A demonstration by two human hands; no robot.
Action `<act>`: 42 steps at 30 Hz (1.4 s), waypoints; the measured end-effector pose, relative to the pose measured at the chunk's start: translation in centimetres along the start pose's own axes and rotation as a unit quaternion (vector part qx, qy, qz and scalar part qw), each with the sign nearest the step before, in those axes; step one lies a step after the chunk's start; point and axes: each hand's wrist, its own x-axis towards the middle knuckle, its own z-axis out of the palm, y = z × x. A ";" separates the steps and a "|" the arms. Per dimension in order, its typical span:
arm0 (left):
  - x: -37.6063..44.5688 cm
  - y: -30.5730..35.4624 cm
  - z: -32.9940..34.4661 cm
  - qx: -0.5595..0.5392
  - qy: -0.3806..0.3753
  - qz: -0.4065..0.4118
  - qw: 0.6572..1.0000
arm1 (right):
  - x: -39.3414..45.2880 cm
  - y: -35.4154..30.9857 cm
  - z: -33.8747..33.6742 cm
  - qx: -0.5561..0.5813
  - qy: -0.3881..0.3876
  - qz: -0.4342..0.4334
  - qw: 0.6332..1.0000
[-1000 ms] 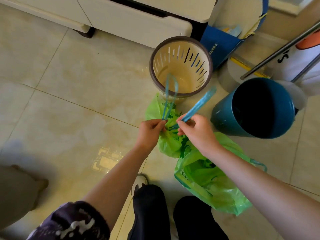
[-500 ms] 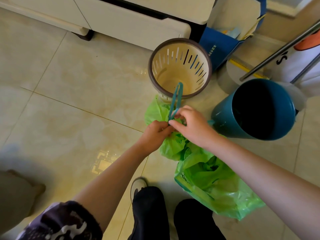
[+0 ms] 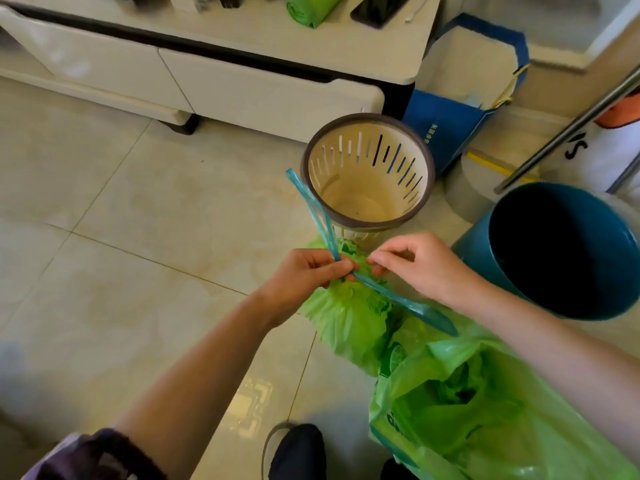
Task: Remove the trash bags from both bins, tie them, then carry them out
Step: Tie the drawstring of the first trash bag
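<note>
**Crossing the drawstrings on the first bag**

Since a second ago my view has tipped up toward the cabinet (image 3: 270, 95), and the blue drawstring loops have swapped sides: one loop (image 3: 313, 211) now stands up toward 11 o'clock from my left hand (image 3: 304, 271), the other loop (image 3: 408, 306) trails out toward 4 o'clock beneath my right wrist.

My left hand pinches the strings right at the gathered neck of the small green bag (image 3: 346, 323), fingers clamped on them. My right hand (image 3: 419, 261) hovers just beside, fingers curled toward the crossing; I cannot tell whether they actually grip the string.

Both bins are already emptied: the slotted cream bin (image 3: 424, 161) at 12 o'clock and the blue bin (image 3: 474, 247) at 3 o'clock. The small bag sits on the floor in front of the cream bin, and the second green bag (image 3: 467, 410) lies open at 5 o'clock, untied.

I judge I am midway through the first knot. Next, one loop must pass under the other and be pulled snug.
</note>
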 end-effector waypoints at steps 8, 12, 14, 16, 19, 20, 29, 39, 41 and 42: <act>0.7 -0.7 -1.1 0.082 -0.050 0.062 0.993 | 1.8 3.2 3.3 0.070 -0.072 -0.035 0.994; 0.8 -1.3 -1.4 0.122 -0.034 0.079 0.989 | 2.5 4.0 4.5 0.057 -0.044 -0.068 0.995; 0.9 -1.6 -1.4 0.135 -0.020 0.085 0.987 | 2.8 3.9 4.5 0.051 -0.046 -0.079 0.995; 1.0 -1.7 -1.4 0.140 -0.005 0.090 0.986 | 3.1 4.0 4.4 0.038 -0.046 -0.089 0.994; 1.1 -1.7 -0.7 0.170 0.028 0.113 0.978 | 2.9 4.0 4.2 0.051 -0.040 -0.082 0.995; 1.1 -1.6 -0.4 0.190 0.041 0.126 0.973 | 2.8 3.9 4.2 0.057 -0.042 -0.075 0.995; 1.9 -1.0 0.7 0.320 0.155 0.233 0.905 | 3.7 3.3 2.6 0.096 -0.076 -0.050 0.991; 4.4 -1.9 -1.1 0.215 0.231 0.255 0.914 | 7.3 3.7 2.5 0.165 -0.126 -0.037 0.978; 4.6 -2.1 -1.6 0.197 0.215 0.238 0.926 | 7.5 3.9 2.8 0.159 -0.119 -0.042 0.979; 4.5 -2.2 -1.8 0.186 0.202 0.238 0.932 | 7.5 3.9 2.9 0.154 -0.118 -0.046 0.980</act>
